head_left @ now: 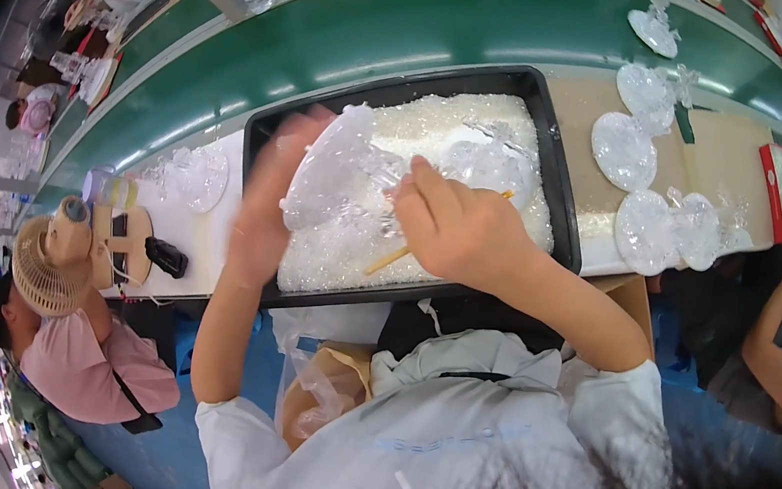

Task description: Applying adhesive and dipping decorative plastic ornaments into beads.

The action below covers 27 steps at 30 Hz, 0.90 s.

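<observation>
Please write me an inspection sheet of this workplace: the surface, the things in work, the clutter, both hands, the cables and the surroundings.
Surface: pale bench beside a green conveyor belt.
Job's things: black tray filled with clear crystal bits; clear round piece; thin yellow stick.
Clutter: clear round discs on the bench, small fan.
Hands: left hand holds the clear round piece; right hand grips the stick.
Cables: nothing seen.
Surroundings: other people seated on both sides.

Both bare forearms reach up from the lower edge, 2 hands raised close together. Left hand (266,201) is blurred, fingers apparently curled shut; right hand (454,226) is pinched closed.
</observation>
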{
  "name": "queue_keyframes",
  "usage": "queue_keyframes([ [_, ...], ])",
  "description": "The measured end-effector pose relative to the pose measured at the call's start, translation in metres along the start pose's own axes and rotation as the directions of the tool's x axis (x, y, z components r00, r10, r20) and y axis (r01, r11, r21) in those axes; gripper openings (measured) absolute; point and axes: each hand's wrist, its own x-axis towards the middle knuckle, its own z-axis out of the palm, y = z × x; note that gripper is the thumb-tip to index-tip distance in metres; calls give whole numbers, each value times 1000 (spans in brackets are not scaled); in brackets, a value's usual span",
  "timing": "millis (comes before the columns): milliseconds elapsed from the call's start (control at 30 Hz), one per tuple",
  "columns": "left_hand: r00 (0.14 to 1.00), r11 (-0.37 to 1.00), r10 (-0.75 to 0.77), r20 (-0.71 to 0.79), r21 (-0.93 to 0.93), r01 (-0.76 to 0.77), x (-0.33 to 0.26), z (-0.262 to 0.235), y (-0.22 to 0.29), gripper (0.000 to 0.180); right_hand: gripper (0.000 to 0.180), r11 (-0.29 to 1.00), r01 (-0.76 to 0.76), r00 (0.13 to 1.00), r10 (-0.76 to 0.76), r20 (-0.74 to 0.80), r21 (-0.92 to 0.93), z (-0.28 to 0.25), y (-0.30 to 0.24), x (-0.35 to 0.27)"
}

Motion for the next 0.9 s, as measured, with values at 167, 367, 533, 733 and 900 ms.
queue_keyframes([
  [167,990,800,-39,136,598,-51,8,-2,13,92,17,994,-22,998,28,-54,108,0,13,4],
  [367,991,915,123,61,380,-137,19,-33,14,65,19,966,-10,993,-20,113,259,-7,25,27],
  [533,963,649,187,-193,760,26,22,-52,53,37,20,933,-71,969,-20,246,353,-24,48,58],
  [733,964,258,246,-103,965,38,29,12,65,26,22,864,-97,957,-55,284,493,-22,55,83],
  [900,906,112,-74,417,906,-408,51,56,82,35,22,788,-29,967,-134,217,615,-15,63,104],
])
